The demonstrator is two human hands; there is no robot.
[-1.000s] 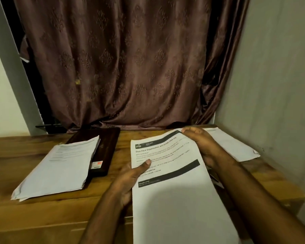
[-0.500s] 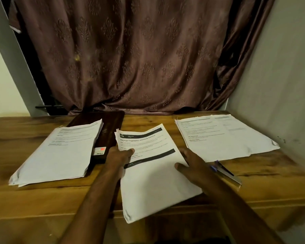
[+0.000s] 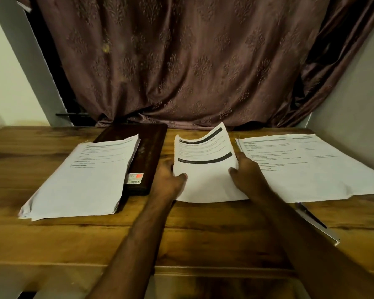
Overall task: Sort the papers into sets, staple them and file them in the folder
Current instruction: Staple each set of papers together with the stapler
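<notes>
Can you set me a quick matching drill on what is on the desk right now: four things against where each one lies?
Things:
1. thick paper stack
2. dark folder
3. sheets with black bars
4. stapler

Places:
A. near the desk's front right edge, in front of the spread papers
B. centre of the desk, held at each side by the left hand and the right hand
C. far left, overlapping the folder's left edge
D. between the left stack and the centre sheets, partly under the stack

Pairs: 1-C, 2-D, 3-B, 4-A
</notes>
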